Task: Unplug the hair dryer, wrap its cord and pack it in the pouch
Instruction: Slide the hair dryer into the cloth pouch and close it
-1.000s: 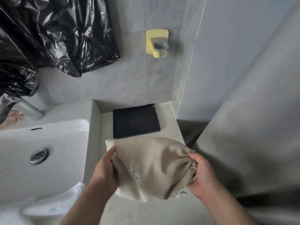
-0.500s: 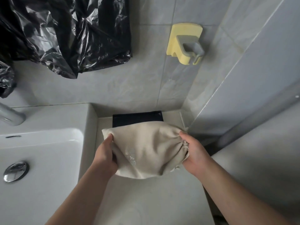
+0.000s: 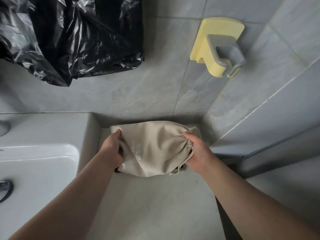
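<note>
The beige drawstring cloth pouch (image 3: 152, 146) spans lengthwise between my fingers, left hand (image 3: 111, 150) gripping its base, right hand (image 3: 198, 152) apparently pinching its gathered mouth.

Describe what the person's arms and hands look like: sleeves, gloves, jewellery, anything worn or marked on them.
Both arms are bare as far as the frame shows: no sleeve reaches the left forearm or the right forearm. The left hand and right hand wear no gloves. No watch, bracelet or ring shows, and no markings are visible.
</note>
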